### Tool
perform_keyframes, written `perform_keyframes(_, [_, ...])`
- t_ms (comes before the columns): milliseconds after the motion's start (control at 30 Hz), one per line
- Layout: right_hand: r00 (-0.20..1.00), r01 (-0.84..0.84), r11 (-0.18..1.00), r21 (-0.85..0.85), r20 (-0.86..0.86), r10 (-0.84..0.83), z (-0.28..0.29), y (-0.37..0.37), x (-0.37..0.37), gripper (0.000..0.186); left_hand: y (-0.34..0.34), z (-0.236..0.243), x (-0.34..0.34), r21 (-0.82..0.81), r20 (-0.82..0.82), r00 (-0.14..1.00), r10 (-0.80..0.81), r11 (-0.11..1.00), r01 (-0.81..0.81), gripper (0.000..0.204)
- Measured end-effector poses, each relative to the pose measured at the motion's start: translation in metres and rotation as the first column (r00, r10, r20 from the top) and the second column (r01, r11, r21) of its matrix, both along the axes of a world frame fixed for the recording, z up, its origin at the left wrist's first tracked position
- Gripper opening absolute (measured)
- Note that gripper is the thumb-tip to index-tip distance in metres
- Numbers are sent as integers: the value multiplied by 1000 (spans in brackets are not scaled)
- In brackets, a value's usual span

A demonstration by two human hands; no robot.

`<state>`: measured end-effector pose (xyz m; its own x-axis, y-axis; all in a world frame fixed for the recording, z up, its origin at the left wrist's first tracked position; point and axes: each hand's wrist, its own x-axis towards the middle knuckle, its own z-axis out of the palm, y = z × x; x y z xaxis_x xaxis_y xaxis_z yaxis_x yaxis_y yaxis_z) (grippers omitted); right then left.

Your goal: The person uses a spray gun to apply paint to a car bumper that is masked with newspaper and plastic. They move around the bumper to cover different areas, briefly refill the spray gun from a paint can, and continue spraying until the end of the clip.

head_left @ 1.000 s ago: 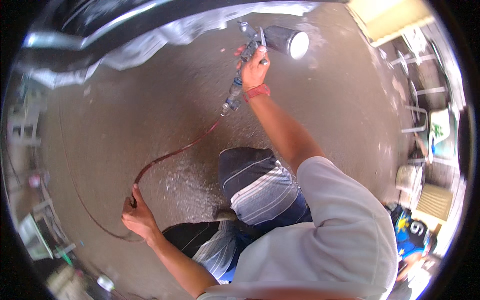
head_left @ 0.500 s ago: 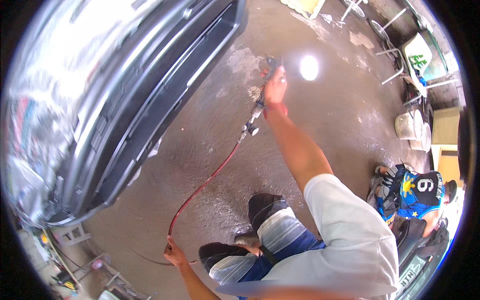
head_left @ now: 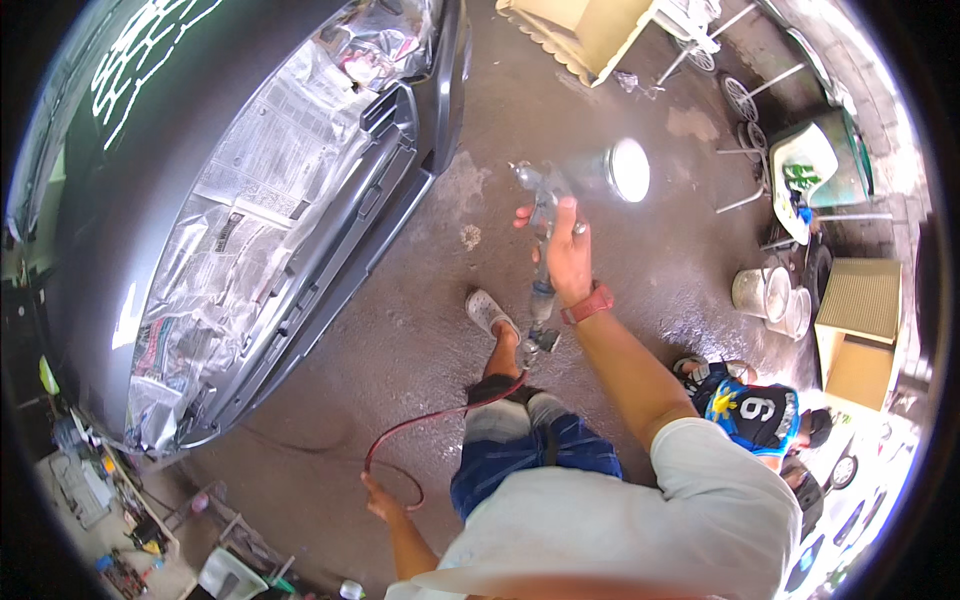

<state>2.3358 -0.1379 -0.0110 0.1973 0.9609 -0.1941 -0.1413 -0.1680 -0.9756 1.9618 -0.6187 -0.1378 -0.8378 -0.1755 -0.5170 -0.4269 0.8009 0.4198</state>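
My right hand (head_left: 568, 255) grips a metal spray gun (head_left: 532, 182) with a white-topped cup (head_left: 626, 170), tilted out to the right. Below the grip a fitting with a regulator (head_left: 540, 341) joins a red hose (head_left: 430, 416). My left hand (head_left: 385, 500), low in the picture, is closed around that hose. At upper left is the dark grey front of a car (head_left: 115, 240), with newspaper masking (head_left: 260, 165) laid over the grille area above a black bumper trim (head_left: 350, 210).
A crouching person (head_left: 750, 410) is at right, near two buckets (head_left: 755, 292) and cardboard (head_left: 855, 300). A yellow panel (head_left: 580, 35), wheels and chair frames (head_left: 750, 180) line the upper right. A cluttered shelf (head_left: 90, 500) is at lower left, on a wet concrete floor (head_left: 610, 370).
The body appears to have risen from a crouch; one sandalled foot now shows. The car and its masking have swung further into view, while the spray gun sits lower in the picture.
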Motion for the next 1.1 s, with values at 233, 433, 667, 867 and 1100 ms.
perform_keyframes(233, [888,-323,921,218,407,215,58,76,-18,46,91,-15,117,-23,88,985,-147,989,149,86])
perform_keyframes(433, [652,-643,759,105,596,470,78,110,-11,59,92,-14,246,-98,172,956,-237,962,256,78])
perform_keyframes(667, [557,-774,603,-194,246,793,84,173,28,65,63,-8,439,14,439,898,-1,1000,-6,75])
perform_keyframes(867, [493,-848,517,-119,185,850,104,257,42,60,110,-4,532,146,535,840,95,968,-203,72])
perform_keyframes(1100, [530,-781,612,-126,385,756,117,376,50,66,229,5,547,179,529,845,-82,984,-16,70])
